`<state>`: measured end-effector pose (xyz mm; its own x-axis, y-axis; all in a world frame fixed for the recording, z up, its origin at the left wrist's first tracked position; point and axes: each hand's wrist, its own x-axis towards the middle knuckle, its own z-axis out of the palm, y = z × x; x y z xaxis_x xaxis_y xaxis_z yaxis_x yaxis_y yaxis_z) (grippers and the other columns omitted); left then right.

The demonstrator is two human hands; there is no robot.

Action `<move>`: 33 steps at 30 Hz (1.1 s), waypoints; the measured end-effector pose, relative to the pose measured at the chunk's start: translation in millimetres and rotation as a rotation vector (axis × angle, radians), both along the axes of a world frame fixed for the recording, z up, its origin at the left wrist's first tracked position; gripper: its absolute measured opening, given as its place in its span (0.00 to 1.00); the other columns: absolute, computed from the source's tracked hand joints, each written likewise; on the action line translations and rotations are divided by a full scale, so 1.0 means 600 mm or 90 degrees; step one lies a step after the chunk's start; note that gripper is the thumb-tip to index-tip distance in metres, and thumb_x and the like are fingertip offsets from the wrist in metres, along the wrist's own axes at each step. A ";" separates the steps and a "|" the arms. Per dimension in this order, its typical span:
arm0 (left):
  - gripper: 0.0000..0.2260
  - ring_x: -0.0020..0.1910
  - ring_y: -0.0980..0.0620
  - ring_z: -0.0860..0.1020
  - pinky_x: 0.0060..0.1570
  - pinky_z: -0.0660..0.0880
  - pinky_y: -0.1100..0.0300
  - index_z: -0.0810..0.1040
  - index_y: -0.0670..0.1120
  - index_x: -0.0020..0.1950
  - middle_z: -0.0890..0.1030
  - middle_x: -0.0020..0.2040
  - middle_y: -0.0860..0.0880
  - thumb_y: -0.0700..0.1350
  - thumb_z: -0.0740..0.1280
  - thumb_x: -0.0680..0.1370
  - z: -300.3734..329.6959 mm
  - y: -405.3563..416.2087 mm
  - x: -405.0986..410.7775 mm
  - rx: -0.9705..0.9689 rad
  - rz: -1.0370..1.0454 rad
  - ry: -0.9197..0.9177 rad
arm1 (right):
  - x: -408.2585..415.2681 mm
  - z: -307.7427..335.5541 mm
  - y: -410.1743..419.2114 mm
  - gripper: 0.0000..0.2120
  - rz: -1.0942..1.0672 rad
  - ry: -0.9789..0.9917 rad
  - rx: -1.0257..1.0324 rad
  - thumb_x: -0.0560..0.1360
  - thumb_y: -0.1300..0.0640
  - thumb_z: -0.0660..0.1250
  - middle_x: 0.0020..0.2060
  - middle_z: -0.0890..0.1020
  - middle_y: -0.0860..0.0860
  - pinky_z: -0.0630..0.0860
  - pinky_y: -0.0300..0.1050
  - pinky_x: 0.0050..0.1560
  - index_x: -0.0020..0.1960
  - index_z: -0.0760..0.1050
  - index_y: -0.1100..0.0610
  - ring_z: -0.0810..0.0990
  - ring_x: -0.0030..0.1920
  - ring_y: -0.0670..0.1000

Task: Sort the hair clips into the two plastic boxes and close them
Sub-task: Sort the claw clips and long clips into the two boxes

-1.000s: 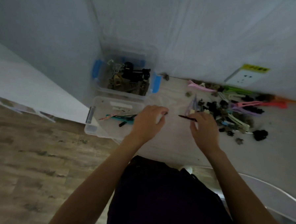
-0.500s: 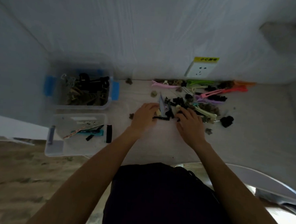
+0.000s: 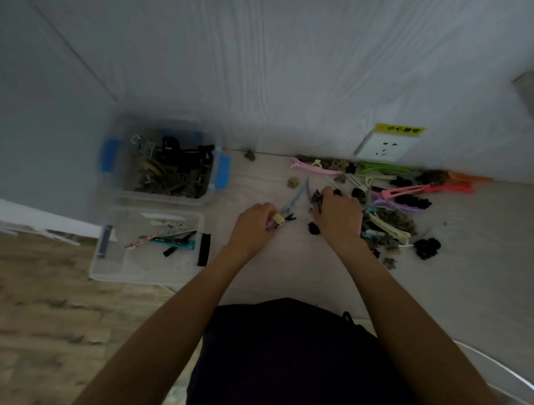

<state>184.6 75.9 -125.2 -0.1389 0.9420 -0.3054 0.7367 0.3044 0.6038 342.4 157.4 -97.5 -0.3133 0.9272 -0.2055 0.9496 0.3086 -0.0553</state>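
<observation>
A heap of hair clips [image 3: 392, 202] in pink, green, purple, cream and black lies on the pale table by the wall. My left hand [image 3: 253, 225] grips a small bundle of clips [image 3: 282, 218], a cream one and thin dark ones sticking out. My right hand [image 3: 339, 214] pinches a dark clip [image 3: 317, 198] at the heap's left edge. A long blue clip [image 3: 297, 197] lies between my hands. Two open plastic boxes stand at the left: the far box [image 3: 221, 172] with blue latches holds several brown and black claw clips, the near clear box [image 3: 114, 265] holds several long flat clips.
A small black clip [image 3: 314, 228] lies under my right wrist. Stray small clips [image 3: 293, 182] sit near the wall. A white wall socket [image 3: 386, 145] with a yellow label is behind the heap. The near box overhangs the table's left edge above a wooden floor.
The view has swung right, away from the boxes. Both hands moved from the table's middle to the heap; my left hand has gathered more clips and my right hand has gone from a thin black clip to a dark one.
</observation>
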 end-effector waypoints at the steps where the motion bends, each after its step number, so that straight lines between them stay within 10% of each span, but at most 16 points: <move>1: 0.11 0.48 0.46 0.77 0.44 0.67 0.60 0.75 0.44 0.55 0.78 0.51 0.43 0.43 0.69 0.74 0.001 0.001 -0.002 -0.004 0.001 0.006 | 0.003 -0.001 -0.003 0.11 0.000 0.010 -0.005 0.78 0.54 0.61 0.45 0.81 0.57 0.71 0.50 0.53 0.55 0.68 0.59 0.79 0.47 0.59; 8: 0.07 0.45 0.47 0.76 0.40 0.63 0.62 0.79 0.44 0.51 0.79 0.47 0.43 0.44 0.66 0.75 0.006 0.001 -0.001 0.000 -0.040 0.067 | 0.029 0.002 -0.014 0.11 -0.083 0.175 -0.056 0.76 0.55 0.63 0.49 0.81 0.57 0.74 0.50 0.46 0.57 0.72 0.58 0.79 0.49 0.60; 18: 0.08 0.44 0.48 0.77 0.47 0.72 0.55 0.77 0.43 0.53 0.80 0.47 0.44 0.44 0.65 0.77 0.042 0.035 0.000 0.122 0.044 0.024 | 0.012 -0.001 0.024 0.10 0.016 -0.015 -0.023 0.78 0.58 0.58 0.51 0.79 0.56 0.72 0.49 0.51 0.54 0.75 0.59 0.78 0.51 0.58; 33: 0.13 0.54 0.44 0.76 0.53 0.71 0.54 0.73 0.44 0.61 0.78 0.55 0.42 0.44 0.63 0.78 0.012 0.108 0.039 -0.037 -0.025 0.143 | 0.058 -0.008 0.014 0.12 -0.028 0.002 -0.017 0.76 0.62 0.62 0.55 0.76 0.58 0.72 0.50 0.51 0.59 0.75 0.59 0.72 0.57 0.59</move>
